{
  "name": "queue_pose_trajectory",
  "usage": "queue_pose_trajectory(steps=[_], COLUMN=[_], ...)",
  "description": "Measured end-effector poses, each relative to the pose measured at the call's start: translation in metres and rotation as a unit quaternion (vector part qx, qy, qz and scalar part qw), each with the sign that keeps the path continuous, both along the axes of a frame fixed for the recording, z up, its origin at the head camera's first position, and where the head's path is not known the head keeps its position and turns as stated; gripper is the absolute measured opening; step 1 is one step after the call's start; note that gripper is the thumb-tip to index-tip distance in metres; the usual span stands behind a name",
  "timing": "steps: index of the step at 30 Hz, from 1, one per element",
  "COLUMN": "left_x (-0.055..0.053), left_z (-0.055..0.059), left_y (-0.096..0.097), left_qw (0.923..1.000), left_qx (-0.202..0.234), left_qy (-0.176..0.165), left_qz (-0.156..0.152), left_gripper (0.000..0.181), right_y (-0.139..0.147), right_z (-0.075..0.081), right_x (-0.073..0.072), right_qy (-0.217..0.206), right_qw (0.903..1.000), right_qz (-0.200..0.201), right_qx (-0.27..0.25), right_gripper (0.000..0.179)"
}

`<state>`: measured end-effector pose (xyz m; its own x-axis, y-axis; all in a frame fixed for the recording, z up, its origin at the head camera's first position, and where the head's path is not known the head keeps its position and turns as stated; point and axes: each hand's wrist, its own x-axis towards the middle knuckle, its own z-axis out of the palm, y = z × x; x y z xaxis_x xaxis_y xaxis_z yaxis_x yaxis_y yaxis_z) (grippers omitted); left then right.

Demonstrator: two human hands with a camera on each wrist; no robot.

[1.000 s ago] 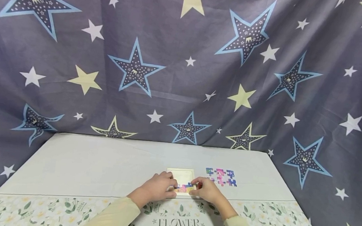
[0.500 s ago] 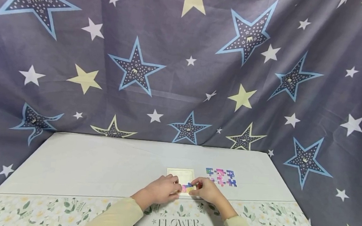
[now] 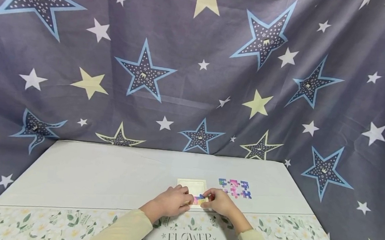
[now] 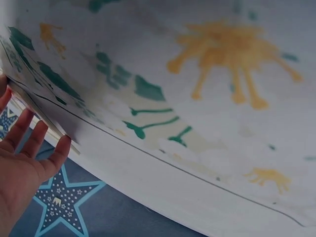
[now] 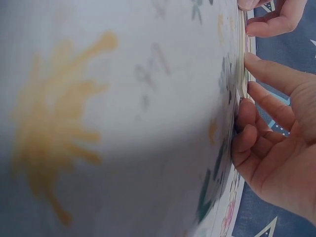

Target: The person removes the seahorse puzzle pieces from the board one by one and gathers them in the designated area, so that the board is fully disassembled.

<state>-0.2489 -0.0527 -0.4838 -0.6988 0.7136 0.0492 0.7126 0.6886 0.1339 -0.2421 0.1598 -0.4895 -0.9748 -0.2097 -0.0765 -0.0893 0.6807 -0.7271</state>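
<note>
A small pale square puzzle tray (image 3: 191, 184) lies on the table. A few joined jigsaw pieces (image 3: 200, 200), pink, blue and yellow, fill part of its near side. My left hand (image 3: 173, 202) rests over the tray's near left part, its fingertips on the pieces there and hiding them. In the left wrist view several fingers (image 4: 35, 138) stretch along the tray's edge; the thumb is mostly out of frame. My right hand (image 3: 221, 203) holds the tray's near right side between thumb and finger. The right wrist view shows its other fingers (image 5: 247, 140) curled beside the tray.
Several loose jigsaw pieces (image 3: 234, 183), pink, blue and purple, lie in rows right of the tray, partly behind my right hand. A floral cloth strip (image 3: 74, 224) with printed lettering covers the table's front. A star-patterned curtain (image 3: 181, 88) hangs behind and at the sides.
My left hand has slid a little to the right across the tray's near side, covering the left pieces. It then stays almost still. My right hand keeps its place.
</note>
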Motion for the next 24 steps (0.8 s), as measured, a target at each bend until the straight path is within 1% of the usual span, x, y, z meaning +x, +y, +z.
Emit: queue_pose_trajectory(steps=[3, 11, 16, 24], left_x=[-0.0003, -0.0002, -0.0001, 0.0006], left_z=[-0.0011, -0.0030, -0.0024, -0.0012], left_y=[-0.0005, -0.0016, -0.0016, -0.0025], left_qw=[1.0000, 0.9998, 0.9998, 0.9998], left_qx=[0.000, 0.014, 0.016, 0.018], left_qy=[-0.006, -0.001, -0.004, -0.002], left_qz=[0.001, -0.010, -0.009, -0.011], left_gripper=[0.004, 0.005, 0.005, 0.006], right_y=[-0.0001, -0.0006, -0.0013, -0.0016], right_z=[0.0000, 0.0003, 0.0018, 0.0053], right_x=[0.0008, 0.0021, 0.0014, 0.0012], right_qy=[-0.001, 0.000, 0.001, 0.003], right_qw=[1.0000, 1.0000, 1.0000, 1.0000], right_qz=[0.000, 0.001, 0.003, -0.002], right_qx=[-0.001, 0.000, -0.003, 0.008], right_gripper=[0.026, 0.025, 0.026, 0.027])
